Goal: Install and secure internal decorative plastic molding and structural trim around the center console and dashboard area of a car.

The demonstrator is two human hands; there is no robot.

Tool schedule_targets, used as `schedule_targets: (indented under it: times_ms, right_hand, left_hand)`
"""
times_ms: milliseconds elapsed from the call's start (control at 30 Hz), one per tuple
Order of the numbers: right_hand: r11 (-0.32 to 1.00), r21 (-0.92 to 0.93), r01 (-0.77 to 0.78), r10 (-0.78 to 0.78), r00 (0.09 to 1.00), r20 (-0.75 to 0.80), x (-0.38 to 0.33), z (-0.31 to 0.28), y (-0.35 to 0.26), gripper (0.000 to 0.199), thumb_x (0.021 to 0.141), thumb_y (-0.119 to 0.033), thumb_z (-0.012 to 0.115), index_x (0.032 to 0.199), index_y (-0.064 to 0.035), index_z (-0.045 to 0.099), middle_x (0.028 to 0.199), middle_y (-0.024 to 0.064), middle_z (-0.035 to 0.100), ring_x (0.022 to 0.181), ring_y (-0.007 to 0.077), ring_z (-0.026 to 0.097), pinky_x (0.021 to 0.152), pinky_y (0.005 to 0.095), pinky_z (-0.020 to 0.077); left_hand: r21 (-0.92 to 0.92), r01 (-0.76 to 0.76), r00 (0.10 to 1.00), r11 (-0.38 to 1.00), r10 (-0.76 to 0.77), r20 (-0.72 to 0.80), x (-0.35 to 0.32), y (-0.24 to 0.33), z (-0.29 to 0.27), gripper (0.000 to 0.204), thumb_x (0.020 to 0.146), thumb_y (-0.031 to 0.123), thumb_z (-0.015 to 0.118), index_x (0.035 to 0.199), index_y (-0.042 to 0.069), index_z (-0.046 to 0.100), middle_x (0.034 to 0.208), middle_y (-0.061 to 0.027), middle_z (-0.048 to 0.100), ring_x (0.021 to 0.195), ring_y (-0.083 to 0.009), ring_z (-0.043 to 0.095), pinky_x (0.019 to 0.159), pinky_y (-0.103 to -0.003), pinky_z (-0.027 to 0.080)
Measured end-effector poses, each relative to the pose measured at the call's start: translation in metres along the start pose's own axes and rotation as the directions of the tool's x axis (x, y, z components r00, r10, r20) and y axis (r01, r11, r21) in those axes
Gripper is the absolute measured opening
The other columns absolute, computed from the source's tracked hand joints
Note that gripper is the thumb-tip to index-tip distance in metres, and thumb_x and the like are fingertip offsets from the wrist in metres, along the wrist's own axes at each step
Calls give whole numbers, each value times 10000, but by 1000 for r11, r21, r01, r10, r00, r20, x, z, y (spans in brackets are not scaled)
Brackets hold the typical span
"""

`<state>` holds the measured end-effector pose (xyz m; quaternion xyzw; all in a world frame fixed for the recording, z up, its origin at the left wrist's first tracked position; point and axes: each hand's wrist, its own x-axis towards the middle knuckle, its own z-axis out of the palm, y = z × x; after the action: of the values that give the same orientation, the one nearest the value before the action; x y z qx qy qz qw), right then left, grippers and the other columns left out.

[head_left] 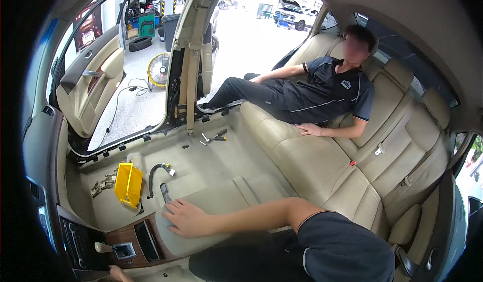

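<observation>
My right hand lies with its fingers spread on the beige armrest lid of the centre console and holds nothing. At the lower left, my left hand rests against the near edge of the wood-trimmed console, fingers stretched out, mostly cut off by the picture's edge. Nearest to it is the gear lever. Past the console, a yellow plastic bin stands on the bare beige floor carpet. Beside it are metal pieces and a black wiring harness with a pale connector.
Hand tools lie on the carpet near the door sill. A person reclines on the beige rear seat. A seat belt hangs down the pillar. Beyond the open front door stand a yellow fan and a cable.
</observation>
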<state>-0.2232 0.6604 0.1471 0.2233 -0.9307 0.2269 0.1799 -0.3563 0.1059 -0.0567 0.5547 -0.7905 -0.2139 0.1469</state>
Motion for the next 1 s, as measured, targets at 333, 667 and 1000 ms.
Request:
schedule_targets:
  times_ms: [333,667,1000]
  right_hand:
    - [998,11,-54,52,987,150,13,11,-2,354,826,-299,571,1017,-2,543,1070,189,525,1051,353,494,923,441,390]
    - [991,-134,-13,52,955,291,9,-13,-6,453,842,-245,564,1209,14,504,1245,243,485,1153,408,449,982,482,340]
    - [991,-130,16,23,954,298,11,-7,-8,394,864,-202,529,1195,11,503,1232,245,491,1157,405,450,996,463,327]
  left_hand:
    - [-247,-46,991,968,75,107,7,-31,0,563,842,460,529,1020,-58,660,1065,-196,651,983,-333,628,847,-408,491]
    - [-721,-140,975,679,-35,-221,-120,67,-80,840,880,505,502,1255,-221,305,1334,-381,338,1266,-467,335,1063,-433,268]
    - [-823,-341,900,454,-96,-425,-101,54,-120,655,944,486,415,1227,-104,425,1228,-288,494,1167,-396,461,1001,-412,330]
